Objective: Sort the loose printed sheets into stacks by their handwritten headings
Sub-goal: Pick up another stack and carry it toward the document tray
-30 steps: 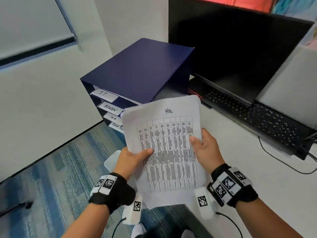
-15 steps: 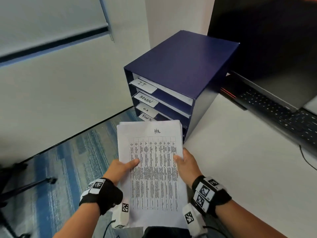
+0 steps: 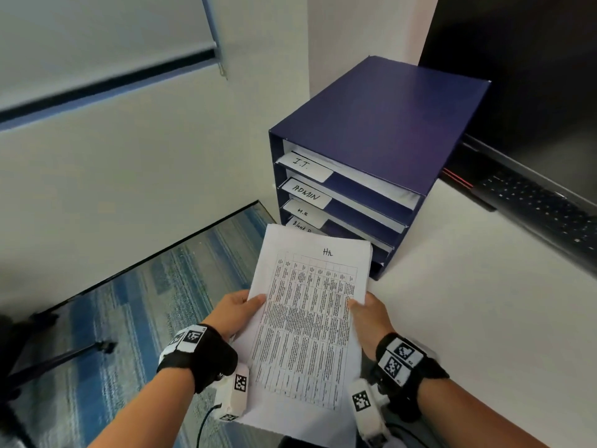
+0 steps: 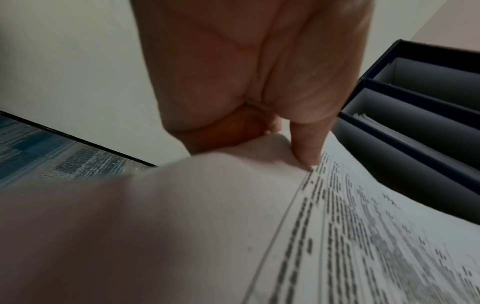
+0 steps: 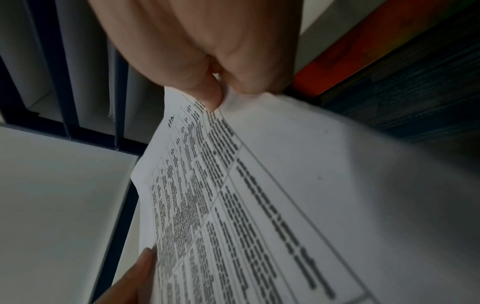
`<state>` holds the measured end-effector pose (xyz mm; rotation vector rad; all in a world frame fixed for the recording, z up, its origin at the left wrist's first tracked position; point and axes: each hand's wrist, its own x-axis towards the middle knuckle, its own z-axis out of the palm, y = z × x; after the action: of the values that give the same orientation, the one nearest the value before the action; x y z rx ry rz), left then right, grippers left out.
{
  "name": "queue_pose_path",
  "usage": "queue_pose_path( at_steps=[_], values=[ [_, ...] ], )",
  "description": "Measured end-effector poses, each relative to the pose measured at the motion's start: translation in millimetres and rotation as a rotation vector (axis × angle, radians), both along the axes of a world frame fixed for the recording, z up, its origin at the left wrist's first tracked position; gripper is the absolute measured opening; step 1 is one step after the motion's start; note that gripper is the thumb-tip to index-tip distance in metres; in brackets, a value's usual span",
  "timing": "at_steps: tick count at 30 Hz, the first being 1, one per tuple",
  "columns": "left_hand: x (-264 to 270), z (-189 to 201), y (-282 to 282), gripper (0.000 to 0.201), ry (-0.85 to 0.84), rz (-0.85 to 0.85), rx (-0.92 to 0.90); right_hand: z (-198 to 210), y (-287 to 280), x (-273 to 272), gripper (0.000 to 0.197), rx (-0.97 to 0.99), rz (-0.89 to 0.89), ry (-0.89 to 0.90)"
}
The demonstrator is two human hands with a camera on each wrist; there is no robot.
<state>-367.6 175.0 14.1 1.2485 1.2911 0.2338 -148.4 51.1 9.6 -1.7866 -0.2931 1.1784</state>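
I hold a stack of printed sheets (image 3: 307, 321) with a table of text and a handwritten "HR" heading at the top. My left hand (image 3: 240, 310) pinches its left edge, thumb on top. My right hand (image 3: 365, 313) pinches the right edge the same way. The stack's far edge sits just in front of the lower slots of a dark blue paper organizer (image 3: 381, 130). Its slot tabs read I.T. (image 3: 303, 166), ADMIN (image 3: 305, 193), H.R (image 3: 302, 212) and a partly hidden "Blank" tab. In the wrist views the sheets (image 4: 363, 236) (image 5: 233, 195) lie under each thumb (image 4: 306, 148) (image 5: 205, 96).
The organizer stands at the left end of a white desk (image 3: 468, 318). A black keyboard (image 3: 536, 208) and a dark monitor (image 3: 517, 76) are at the back right. Left of the desk are blue patterned carpet (image 3: 129, 318), a white wall and a dark stand's leg (image 3: 58, 357).
The view has swung left toward the organizer. Both hands have carried the sheet stack closer to its lower slots, their grip the same.
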Motion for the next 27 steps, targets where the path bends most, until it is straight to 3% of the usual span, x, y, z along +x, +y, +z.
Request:
queue_pose_path(
  at_steps=[6, 9, 12, 15, 17, 19, 24, 27],
  values=[
    [-8.6, -0.4, 15.5, 0.025, -0.014, -0.113, -0.078, 5.1, 6.0, -1.1, 0.029, 0.057, -0.154, -0.021],
    [-9.2, 8.0, 33.9, 0.028, 0.009, -0.164, -0.076, 11.8, 14.0, 6.9, 0.022, 0.053, -0.258, 0.01],
    [-16.3, 14.8, 54.9, 0.037, 0.106, -0.332, -0.135, 21.0, 29.9, 16.1, 0.013, 0.028, -0.314, -0.012],
    [-17.6, 22.5, 66.8, 0.019, 0.255, -0.487, -0.099, 37.3, 45.1, 25.0, 0.024, 0.033, -0.353, -0.006],
    [-11.6, 28.2, 73.8, 0.013, 0.251, -0.457, -0.046, 42.6, 49.2, 28.1, 0.024, 0.057, -0.38, 0.056],
    [0.2, 32.3, 83.6, 0.016, 0.171, -0.4, -0.013, 43.9, 46.7, 26.0, 0.012, 0.079, -0.368, 0.101],
    [42.3, 36.8, 106.1, 0.014, 0.017, -0.228, 0.051, 39.3, 26.1, 12.7, 0.026, 0.145, -0.27, 0.336],
    [72.5, 33.5, 119.1, 0.006, -0.016, -0.15, 0.113, 47.4, 18.4, 3.4, 0.02, 0.149, -0.147, 0.478]
  ],
)
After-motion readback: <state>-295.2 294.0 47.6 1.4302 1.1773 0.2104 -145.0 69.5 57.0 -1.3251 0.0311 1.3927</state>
